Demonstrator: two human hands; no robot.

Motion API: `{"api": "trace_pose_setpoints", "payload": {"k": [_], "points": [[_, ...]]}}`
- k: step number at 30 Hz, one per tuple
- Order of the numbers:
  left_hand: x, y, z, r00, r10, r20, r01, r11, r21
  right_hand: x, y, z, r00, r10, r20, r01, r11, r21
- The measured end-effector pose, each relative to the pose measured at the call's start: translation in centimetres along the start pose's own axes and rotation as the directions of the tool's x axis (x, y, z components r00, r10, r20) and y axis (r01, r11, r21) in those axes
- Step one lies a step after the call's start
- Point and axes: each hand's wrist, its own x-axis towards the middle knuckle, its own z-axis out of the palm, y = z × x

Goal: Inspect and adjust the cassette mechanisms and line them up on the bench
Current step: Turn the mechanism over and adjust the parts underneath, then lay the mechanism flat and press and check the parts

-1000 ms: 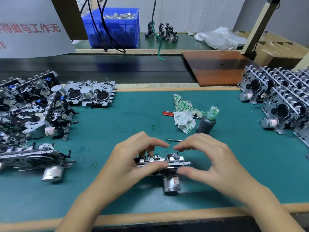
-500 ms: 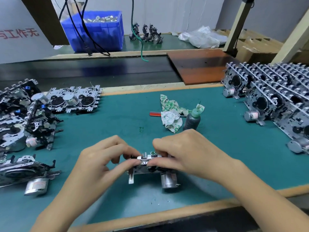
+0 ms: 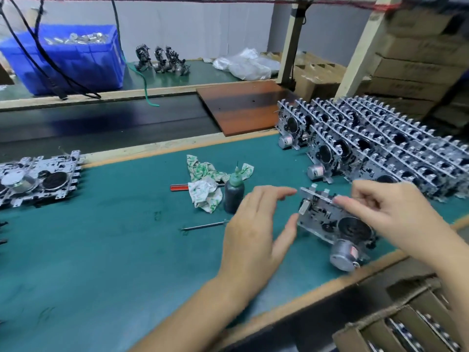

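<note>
Well left of the fingers, unsorted mechanisms (image 3: 38, 177) flat on the worktop (image 3: 114, 250), not yet lined up. Left hand (image 3: 253, 224) loosely spread, thumb touching; right hand (image 3: 390, 214) pinching the cassette mechanism (image 3: 332, 222). Beyond, finished rows (image 3: 380, 146) standing upright.

Even, fairly bright overhead light with soft shadows; motion blur smears the far right, and wide-angle distortion bends edges.

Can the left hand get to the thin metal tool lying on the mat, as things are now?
Probably yes: the left hand is open, and the thin metal tool lies beside it with nothing between.
</note>
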Motion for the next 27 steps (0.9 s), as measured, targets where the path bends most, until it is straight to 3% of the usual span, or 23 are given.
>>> {"api": "trace_pose_setpoints", "payload": {"k": [1,3,6,10,19,21,23,25,27], "points": [[0.4,0.4,1.4,1.0,0.007,0.016,-0.007,1.0,0.008,0.0,1.0,-0.1,0.997,0.054,-0.048,-0.055,0.998,-0.015],[1.2,0.9,4.3,0.984,-0.013,0.176,0.008,1.0,0.027,0.4,2.7,0.2,0.98,0.148,-0.132,-0.156,0.987,-0.05],[2.1,1.1,8.4,0.913,-0.003,0.407,-0.056,0.99,0.132,1.3,4.2,0.8,0.949,0.233,-0.211,-0.264,0.955,-0.133],[2.2,1.3,11.6,0.822,0.037,0.568,-0.095,0.993,0.074,2.3,5.7,1.5,0.914,0.308,-0.263,-0.369,0.902,-0.226],[3.2,0.8,13.3,0.757,0.01,0.654,-0.146,0.977,0.154,3.5,7.3,1.8,0.853,0.418,-0.311,-0.493,0.842,-0.22],[4.0,0.5,13.0,0.736,0.018,0.677,-0.173,0.971,0.162,3.8,7.1,1.5,0.848,0.427,-0.313,-0.512,0.813,-0.278],[4.6,0.4,12.3,0.725,-0.007,0.689,-0.101,0.988,0.116,3.8,6.1,1.1,0.847,0.369,-0.384,-0.505,0.784,-0.36],[5.0,0.2,10.9,0.77,-0.031,0.637,-0.01,0.998,0.06,3.7,4.3,0.9,0.844,0.273,-0.461,-0.447,0.833,-0.327],[5.1,0.0,8.5,0.85,-0.036,0.525,0.03,0.999,0.021,3.6,1.2,1.1,0.854,0.19,-0.485,-0.309,0.934,-0.177]]}}
